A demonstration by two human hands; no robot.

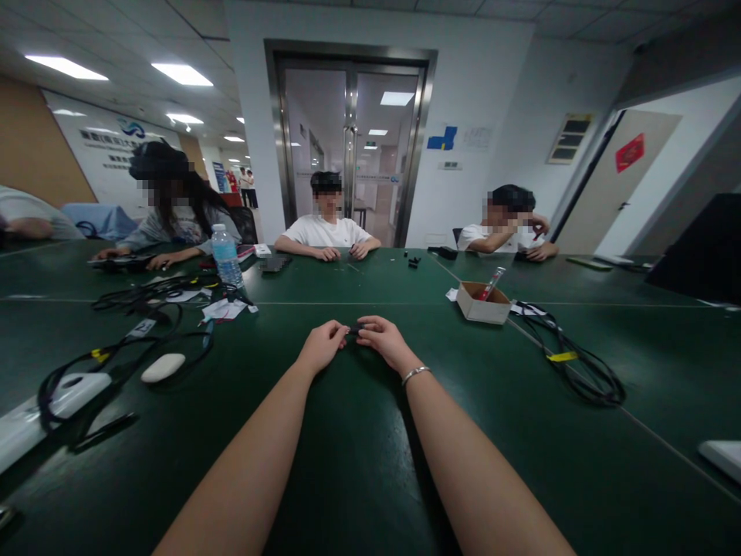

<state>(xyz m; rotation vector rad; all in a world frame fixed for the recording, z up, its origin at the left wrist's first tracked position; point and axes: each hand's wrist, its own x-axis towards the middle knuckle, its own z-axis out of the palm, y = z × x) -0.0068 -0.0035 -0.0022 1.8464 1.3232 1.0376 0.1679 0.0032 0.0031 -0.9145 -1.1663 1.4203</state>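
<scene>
Both hands meet above the dark green table, at the middle of the view. Between my fingertips is a small black piece, too small and dark for me to tell its kind. My left hand is closed in a pinch at its left end, where a tiny light spot shows. From the other side, my right hand grips it with thumb and fingers, which partly cover it. A silver bracelet circles my right wrist.
At left lie tangled black cables, a white mouse, a power strip and a water bottle. Rightward are a small box holding a red tube and coiled cable. Several people sit around the table; small black parts lie farther back.
</scene>
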